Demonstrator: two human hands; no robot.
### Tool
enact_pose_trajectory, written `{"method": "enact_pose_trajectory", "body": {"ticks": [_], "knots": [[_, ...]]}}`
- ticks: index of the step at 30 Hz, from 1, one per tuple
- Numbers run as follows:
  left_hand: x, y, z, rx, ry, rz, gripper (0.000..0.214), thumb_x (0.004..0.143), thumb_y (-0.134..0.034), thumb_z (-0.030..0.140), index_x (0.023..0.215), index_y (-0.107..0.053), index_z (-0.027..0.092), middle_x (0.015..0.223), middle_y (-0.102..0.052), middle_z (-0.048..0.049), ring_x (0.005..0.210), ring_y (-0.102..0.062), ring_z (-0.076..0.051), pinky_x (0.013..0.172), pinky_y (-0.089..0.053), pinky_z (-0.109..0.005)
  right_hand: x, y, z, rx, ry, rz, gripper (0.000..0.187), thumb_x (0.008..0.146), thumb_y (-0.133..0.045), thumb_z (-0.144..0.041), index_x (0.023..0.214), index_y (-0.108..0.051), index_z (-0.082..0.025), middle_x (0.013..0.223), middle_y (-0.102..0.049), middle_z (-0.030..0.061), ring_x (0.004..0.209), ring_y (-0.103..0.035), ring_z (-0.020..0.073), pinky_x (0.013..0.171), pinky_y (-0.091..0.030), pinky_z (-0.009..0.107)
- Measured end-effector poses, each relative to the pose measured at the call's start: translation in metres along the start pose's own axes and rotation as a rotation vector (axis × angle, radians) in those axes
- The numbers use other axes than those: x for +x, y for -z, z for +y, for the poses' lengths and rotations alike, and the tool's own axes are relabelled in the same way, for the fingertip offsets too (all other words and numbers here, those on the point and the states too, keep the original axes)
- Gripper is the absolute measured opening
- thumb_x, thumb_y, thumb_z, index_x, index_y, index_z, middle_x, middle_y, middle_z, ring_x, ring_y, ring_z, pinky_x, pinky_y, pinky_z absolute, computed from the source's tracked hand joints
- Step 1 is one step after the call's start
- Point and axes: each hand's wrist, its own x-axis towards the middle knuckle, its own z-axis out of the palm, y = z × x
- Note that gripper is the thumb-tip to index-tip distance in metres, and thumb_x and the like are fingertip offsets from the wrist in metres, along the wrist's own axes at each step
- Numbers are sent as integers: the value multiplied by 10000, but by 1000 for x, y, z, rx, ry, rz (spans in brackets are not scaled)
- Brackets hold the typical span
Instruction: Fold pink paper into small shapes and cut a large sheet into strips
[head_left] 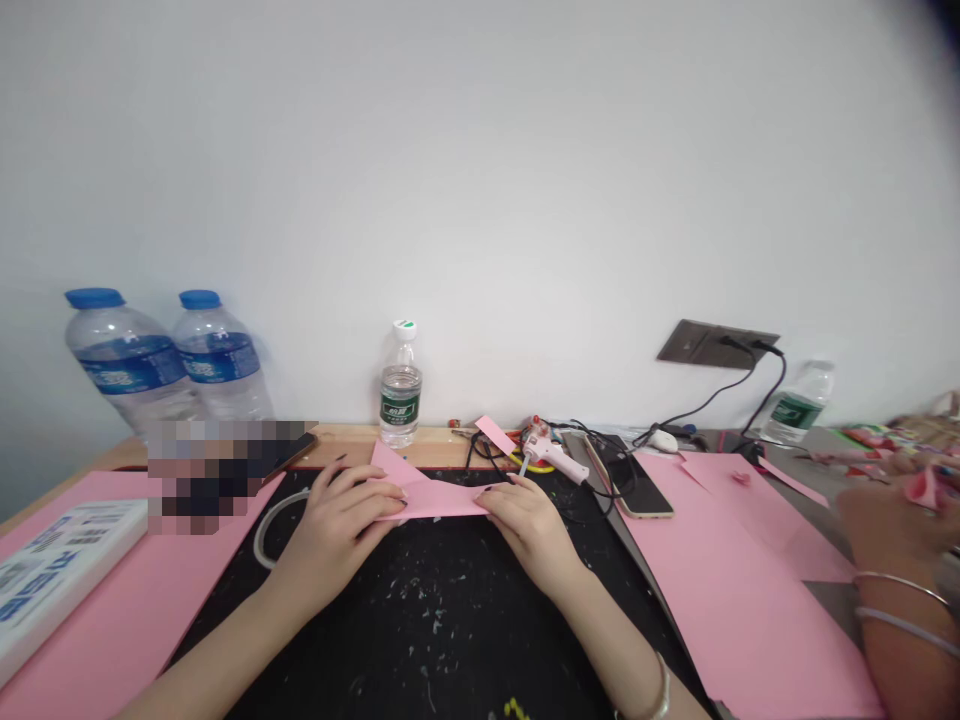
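Observation:
A piece of pink paper point(442, 499) is held over the black mat point(442, 620), folded along its near edge, with a pointed flap standing up at its left. My left hand point(345, 505) grips the left part, fingers on top and thumb underneath. At the right end, my right hand point(525, 520) pinches the paper between thumb and fingers. Just beyond my right hand lies a pink and white glue gun point(555, 458), its nozzle pointing down toward the mat.
Water bottles point(401, 395) stand along the wall. A phone point(637, 480) and cables lie right of the glue gun. Large pink sheets point(735, 580) flank the mat; a white box point(67, 560) rests on the left one. At far right, another person's hand point(892, 520) holds pink paper.

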Motion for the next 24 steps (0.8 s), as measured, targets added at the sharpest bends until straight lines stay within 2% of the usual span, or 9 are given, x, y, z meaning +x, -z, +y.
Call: {"method": "enact_pose_trajectory", "body": {"ticks": [3, 6, 7, 8, 12, 15, 19, 24], "knots": [[1, 2, 6, 136, -89, -8, 193, 833, -500, 188, 953, -633, 261, 955, -710, -4, 1020, -565, -277, 998, -97, -630, 0, -2, -4, -19, -18, -66, 260, 896, -371, -152, 1032, -573, -239, 957, -676, 23, 906, -592, 156, 983, -293, 401], [0, -5, 14, 153, -221, 47, 219, 833, -492, 161, 954, -628, 283, 921, -723, 17, 990, -599, -265, 972, 104, -653, -1, -7, -8, -35, 5, -103, 249, 904, -367, -162, 1029, -567, -239, 955, -678, 16, 878, -600, 151, 1006, -250, 404], [0, -8, 17, 133, -222, 58, 202, 837, -489, 171, 939, -632, 272, 897, -729, 17, 966, -613, -255, 969, 120, -649, -1, -9, -10, -37, 17, -110, 245, 905, -367, -163, 1027, -567, -236, 953, -679, 15, 876, -600, 150, 1010, -241, 401], [-1, -12, 20, 115, -154, 83, 193, 844, -480, 173, 918, -638, 256, 894, -730, 8, 951, -621, -243, 983, 100, -638, -2, -11, -11, -39, 28, -117, 244, 907, -366, -163, 1024, -568, -233, 950, -680, 13, 874, -600, 149, 1015, -235, 396], [-5, -22, 28, 41, -125, 108, 202, 845, -468, 153, 861, -653, 232, 841, -741, -5, 896, -646, -222, 1014, 69, -604, -1, -13, -18, -46, 58, -119, 239, 905, -369, -160, 1006, -575, -227, 929, -683, 8, 867, -598, 148, 1023, -231, 384], [-7, -25, 31, 9, -114, 129, 219, 851, -446, 149, 853, -653, 221, 835, -742, -9, 887, -650, -220, 1028, 60, -590, 0, -12, -26, -70, 59, -72, 213, 898, -399, -175, 991, -584, -228, 891, -691, 9, 838, -601, 151, 1035, -206, 404], [-8, -27, 33, 8, -135, 136, 229, 867, -427, 179, 876, -653, 221, 870, -739, -8, 898, -648, -221, 1030, 82, -583, 1, -16, -35, -104, 91, 5, 208, 887, -426, -145, 994, -584, -229, 884, -695, 3, 855, -600, 143, 1060, -126, 430], [-5, -29, 34, -10, -148, 197, 255, 881, -403, 218, 851, -657, 220, 822, -744, 6, 876, -653, -210, 1030, 65, -587, 1, -21, -38, -127, 105, 13, 210, 898, -393, -134, 977, -572, -211, 868, -692, 6, 850, -595, 147, 1057, -25, 495]]}}
